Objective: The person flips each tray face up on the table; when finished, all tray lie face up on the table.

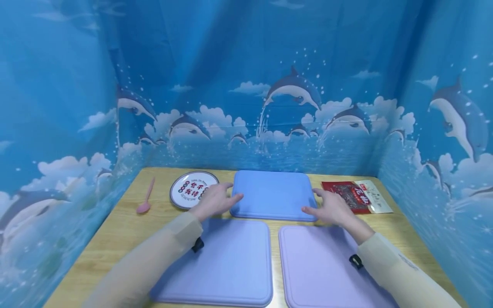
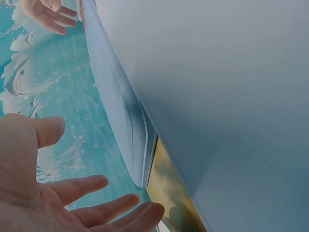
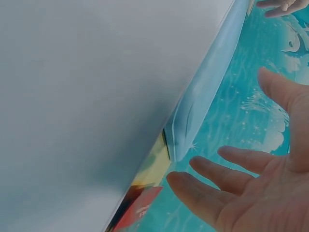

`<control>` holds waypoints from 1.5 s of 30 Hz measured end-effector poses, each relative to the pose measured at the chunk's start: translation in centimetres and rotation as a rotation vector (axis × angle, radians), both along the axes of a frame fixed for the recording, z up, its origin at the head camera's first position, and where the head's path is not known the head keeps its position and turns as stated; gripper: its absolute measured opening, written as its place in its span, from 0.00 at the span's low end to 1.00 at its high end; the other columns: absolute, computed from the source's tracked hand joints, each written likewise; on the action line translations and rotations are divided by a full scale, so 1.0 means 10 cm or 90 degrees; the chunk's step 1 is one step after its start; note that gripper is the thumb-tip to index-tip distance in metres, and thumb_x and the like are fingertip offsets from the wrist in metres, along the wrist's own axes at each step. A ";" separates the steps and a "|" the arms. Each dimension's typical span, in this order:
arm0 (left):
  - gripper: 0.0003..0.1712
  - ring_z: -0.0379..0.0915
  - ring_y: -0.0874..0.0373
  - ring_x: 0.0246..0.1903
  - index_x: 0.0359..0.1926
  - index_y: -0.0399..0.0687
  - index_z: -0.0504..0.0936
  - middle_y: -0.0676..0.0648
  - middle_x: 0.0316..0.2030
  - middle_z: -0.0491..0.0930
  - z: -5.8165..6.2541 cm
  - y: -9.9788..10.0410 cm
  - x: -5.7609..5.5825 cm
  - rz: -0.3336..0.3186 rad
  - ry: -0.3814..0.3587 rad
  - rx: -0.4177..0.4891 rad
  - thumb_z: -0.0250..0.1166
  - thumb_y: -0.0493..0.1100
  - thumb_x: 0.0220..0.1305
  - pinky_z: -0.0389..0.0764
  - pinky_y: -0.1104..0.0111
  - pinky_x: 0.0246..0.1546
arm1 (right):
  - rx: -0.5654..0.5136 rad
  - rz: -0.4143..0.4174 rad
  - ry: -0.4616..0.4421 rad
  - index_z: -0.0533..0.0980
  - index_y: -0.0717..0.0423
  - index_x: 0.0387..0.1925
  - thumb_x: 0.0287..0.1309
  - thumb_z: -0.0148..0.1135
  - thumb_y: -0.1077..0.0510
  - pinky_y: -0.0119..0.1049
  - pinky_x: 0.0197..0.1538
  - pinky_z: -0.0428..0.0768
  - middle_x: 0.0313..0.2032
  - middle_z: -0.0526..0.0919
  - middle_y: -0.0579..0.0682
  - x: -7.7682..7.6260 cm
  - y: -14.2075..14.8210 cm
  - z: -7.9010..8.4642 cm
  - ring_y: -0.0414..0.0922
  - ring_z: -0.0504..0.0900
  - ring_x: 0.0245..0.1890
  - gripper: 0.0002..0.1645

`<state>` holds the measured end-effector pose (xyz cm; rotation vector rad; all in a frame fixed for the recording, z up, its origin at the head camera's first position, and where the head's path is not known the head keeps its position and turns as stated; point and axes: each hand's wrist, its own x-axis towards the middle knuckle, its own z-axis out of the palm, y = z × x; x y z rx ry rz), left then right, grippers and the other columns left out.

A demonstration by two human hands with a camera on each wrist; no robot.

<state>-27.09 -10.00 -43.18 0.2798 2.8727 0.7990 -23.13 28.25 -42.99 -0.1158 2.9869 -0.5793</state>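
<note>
A blue rectangular board (image 1: pixel 273 194) with rounded corners lies at the back middle of the table, between both hands. My left hand (image 1: pixel 216 199) is at its left edge, thumb and fingers spread, and partly covers the round plate's right side. At the board's right edge is my right hand (image 1: pixel 330 206), its thumb overlapping the front right corner in the head view. In the left wrist view the left fingers (image 2: pixel 91 212) are loosely extended with nothing between them. The right fingers (image 3: pixel 227 179) look much the same in the right wrist view.
A white plate (image 1: pixel 185 199) with red characters and a pink spoon (image 1: pixel 146 199) lie on the left. Right of the board is a red spice packet (image 1: pixel 348 196). A periwinkle board (image 1: pixel 231 265) and a lilac board (image 1: pixel 323 265) lie in front. Dolphin-print curtains (image 1: pixel 246 94) surround the table.
</note>
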 end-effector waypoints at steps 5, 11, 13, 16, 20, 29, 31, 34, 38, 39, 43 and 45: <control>0.45 0.74 0.37 0.79 0.83 0.45 0.72 0.38 0.79 0.78 -0.03 0.05 -0.04 0.014 -0.034 0.012 0.65 0.67 0.79 0.75 0.41 0.82 | -0.020 -0.007 -0.026 0.68 0.66 0.82 0.69 0.74 0.30 0.73 0.73 0.81 0.75 0.77 0.74 -0.08 0.02 -0.04 0.75 0.77 0.74 0.59; 0.45 0.72 0.37 0.80 0.83 0.44 0.72 0.37 0.79 0.77 -0.05 0.08 -0.06 0.020 -0.063 0.022 0.66 0.67 0.79 0.75 0.42 0.83 | -0.045 -0.019 -0.063 0.68 0.67 0.82 0.69 0.75 0.31 0.72 0.73 0.81 0.73 0.79 0.75 -0.13 0.06 -0.07 0.74 0.78 0.74 0.59; 0.45 0.72 0.37 0.80 0.83 0.44 0.72 0.37 0.79 0.76 -0.06 0.08 -0.07 0.018 -0.068 0.021 0.66 0.66 0.79 0.75 0.42 0.83 | -0.050 -0.025 -0.075 0.68 0.67 0.82 0.68 0.75 0.31 0.72 0.72 0.82 0.73 0.79 0.75 -0.14 0.06 -0.07 0.73 0.78 0.73 0.59; 0.44 0.71 0.37 0.80 0.83 0.44 0.72 0.36 0.80 0.76 -0.08 0.09 -0.10 0.018 -0.070 0.020 0.66 0.65 0.79 0.74 0.42 0.84 | -0.054 -0.030 -0.087 0.67 0.66 0.82 0.68 0.76 0.31 0.71 0.72 0.82 0.73 0.79 0.74 -0.16 0.07 -0.08 0.73 0.78 0.74 0.59; 0.44 0.70 0.37 0.81 0.83 0.44 0.72 0.36 0.81 0.75 -0.09 0.09 -0.13 0.027 -0.082 0.026 0.68 0.63 0.79 0.73 0.42 0.85 | -0.051 -0.033 -0.090 0.68 0.67 0.82 0.69 0.76 0.33 0.71 0.73 0.82 0.73 0.79 0.74 -0.18 0.06 -0.09 0.72 0.78 0.74 0.58; 0.42 0.69 0.37 0.82 0.82 0.45 0.73 0.37 0.81 0.74 -0.12 0.13 -0.22 0.056 -0.118 0.058 0.72 0.58 0.77 0.73 0.41 0.84 | -0.064 -0.054 -0.109 0.69 0.69 0.80 0.67 0.78 0.37 0.67 0.72 0.84 0.72 0.79 0.75 -0.23 0.01 -0.05 0.71 0.80 0.72 0.56; 0.41 0.69 0.38 0.82 0.81 0.46 0.74 0.38 0.80 0.75 -0.13 0.14 -0.23 0.054 -0.119 0.069 0.74 0.56 0.75 0.73 0.41 0.84 | -0.071 -0.059 -0.115 0.69 0.69 0.80 0.66 0.80 0.39 0.65 0.70 0.86 0.72 0.79 0.75 -0.25 0.02 -0.05 0.69 0.81 0.71 0.56; 0.41 0.69 0.38 0.82 0.80 0.46 0.76 0.37 0.80 0.75 -0.14 0.15 -0.24 0.048 -0.117 0.080 0.77 0.53 0.72 0.73 0.42 0.84 | -0.077 -0.063 -0.120 0.69 0.68 0.81 0.63 0.83 0.41 0.63 0.68 0.88 0.72 0.79 0.75 -0.26 0.03 -0.06 0.67 0.83 0.68 0.57; 0.40 0.70 0.38 0.81 0.80 0.47 0.77 0.37 0.80 0.75 -0.13 0.18 -0.25 0.050 -0.124 0.094 0.77 0.48 0.70 0.74 0.42 0.84 | -0.076 -0.058 -0.108 0.70 0.67 0.80 0.58 0.87 0.44 0.62 0.67 0.88 0.71 0.80 0.74 -0.27 0.03 -0.08 0.66 0.84 0.67 0.58; 0.40 0.71 0.38 0.81 0.80 0.48 0.77 0.37 0.80 0.75 -0.13 0.18 -0.25 0.052 -0.130 0.100 0.77 0.47 0.70 0.75 0.42 0.83 | -0.073 -0.054 -0.102 0.71 0.66 0.80 0.57 0.87 0.44 0.62 0.67 0.88 0.71 0.81 0.74 -0.27 0.03 -0.08 0.66 0.84 0.67 0.58; 0.39 0.75 0.38 0.75 0.80 0.50 0.78 0.38 0.82 0.73 -0.11 0.18 -0.27 0.060 -0.170 0.145 0.75 0.40 0.68 0.80 0.42 0.79 | -0.059 -0.042 -0.083 0.73 0.65 0.79 0.55 0.89 0.46 0.65 0.71 0.85 0.70 0.82 0.73 -0.28 0.01 -0.09 0.66 0.83 0.68 0.57; 0.40 0.77 0.40 0.71 0.80 0.51 0.77 0.38 0.83 0.71 -0.09 0.18 -0.28 0.070 -0.198 0.179 0.73 0.37 0.67 0.83 0.44 0.75 | -0.054 -0.040 -0.081 0.73 0.65 0.78 0.54 0.89 0.47 0.66 0.72 0.83 0.70 0.82 0.73 -0.29 0.00 -0.09 0.67 0.82 0.69 0.57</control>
